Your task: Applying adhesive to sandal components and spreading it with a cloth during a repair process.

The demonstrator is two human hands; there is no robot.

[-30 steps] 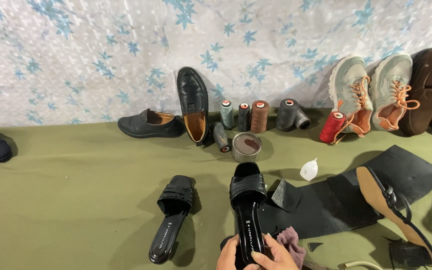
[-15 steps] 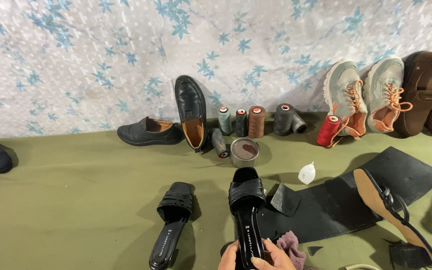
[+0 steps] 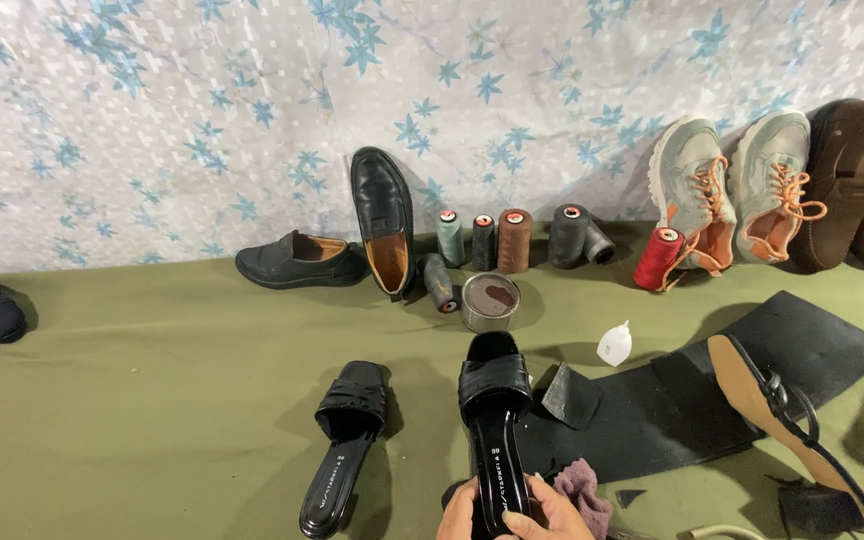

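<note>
Soft, even daylight fills the scene, bright enough and free of glare. Short, faint shadows fall to the right of the black sandals (image 3: pixel 494 420) on the green cloth (image 3: pixel 152 400). Focus is sharp throughout; the wide lens bends the far edges slightly.

Both hands, left hand (image 3: pixel 460 512) and right hand (image 3: pixel 552 514), grip the heel end of a glossy black open-toed sandal (image 3: pixel 495 420) on an olive-green cloth (image 3: pixel 132 400); its matching black sandal (image 3: pixel 344 440) lies just left; a flat black rubber sheet (image 3: pixel 692 395) lies right.
</note>
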